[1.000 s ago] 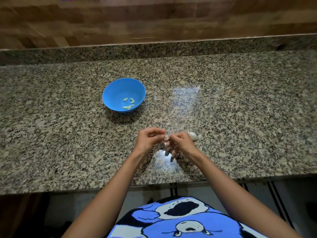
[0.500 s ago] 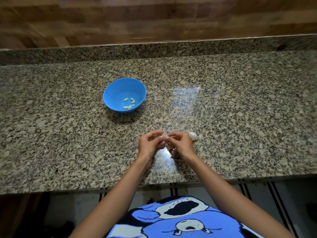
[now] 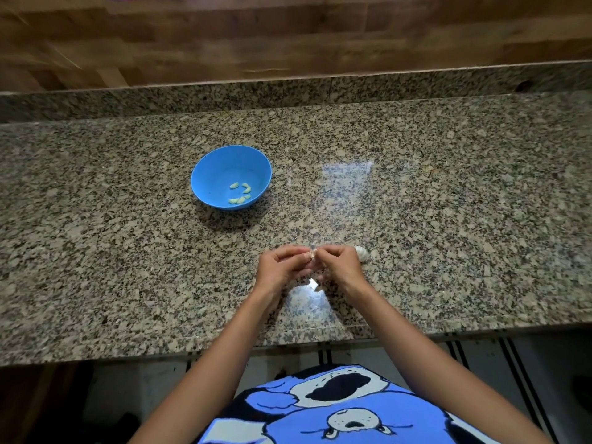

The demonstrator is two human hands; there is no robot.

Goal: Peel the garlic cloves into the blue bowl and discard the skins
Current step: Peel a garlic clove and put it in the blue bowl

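Both hands meet close together, on the near side of the blue bowl point(image 3: 205, 174) and a bit to its right. The left hand point(image 3: 278, 267) and the right hand point(image 3: 341, 265) have curled fingers, and their fingertips pinch one small garlic clove point(image 3: 312, 253) between them. The clove is held up off the stone, well apart from the bowl. It is too small to tell how much skin is on it.

The speckled stone worktop point(image 3: 448, 203) is the biggest thing, and the bowl stands on it. A wooden wall point(image 3: 288, 36) rises behind the bowl, past a low stone strip. A blue shirt point(image 3: 368, 421) with a cartoon picture shows far on the near side of the bowl, past the worktop's edge.

The bowl is round and stands upright. A white garlic head point(image 3: 362, 253) lies on the stone to the right of the bowl and nearer to the person, just behind the right hand. A few pale peeled cloves point(image 3: 240, 195) lie inside the bowl, at the bottom. A tiny white bit of skin point(image 3: 317, 285) shows just under the hands, on the near side of the bowl.
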